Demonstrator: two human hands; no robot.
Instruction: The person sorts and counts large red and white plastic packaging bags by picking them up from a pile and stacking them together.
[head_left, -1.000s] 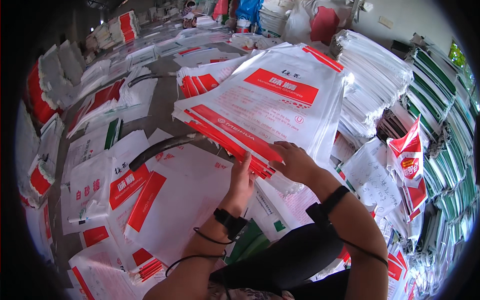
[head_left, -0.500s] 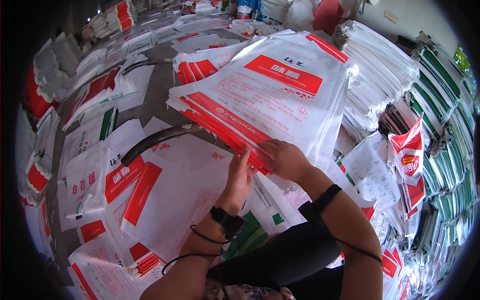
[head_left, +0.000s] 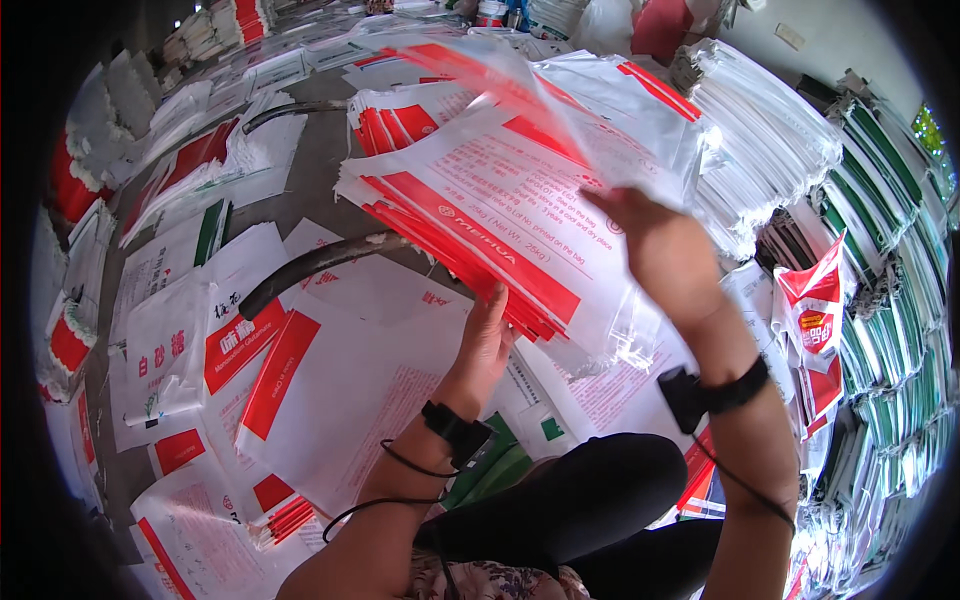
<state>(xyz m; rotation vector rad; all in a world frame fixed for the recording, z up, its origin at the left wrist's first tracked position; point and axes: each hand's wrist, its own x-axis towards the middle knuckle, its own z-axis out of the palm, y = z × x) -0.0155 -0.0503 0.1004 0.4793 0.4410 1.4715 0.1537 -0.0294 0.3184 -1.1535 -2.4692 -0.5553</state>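
A stack of white woven plastic bags with red printed bands (head_left: 460, 225) lies slanted in front of me. My left hand (head_left: 487, 338) grips its near edge, thumb on the red borders and fingers partly hidden beneath. Above the far part of the stack, one bag (head_left: 490, 72) is lifted and folding over, blurred by motion. My right hand (head_left: 670, 255) is over the stack's right side, close to that bag's lower part. Its fingers are too smeared to show whether they hold the bag.
Loose white and red bags (head_left: 350, 360) overlap on the floor to the left. A dark curved strap or tube (head_left: 315, 268) runs beside the stack. Tall piles of white bags (head_left: 765, 150) and green-edged bags (head_left: 900, 300) stand at the right. My bent knee (head_left: 640, 470) is close in front.
My right hand has moved from the stack's near edge, up and to the right. The top bag has swung up and away, showing the bag beneath. My left hand stays at the edge.
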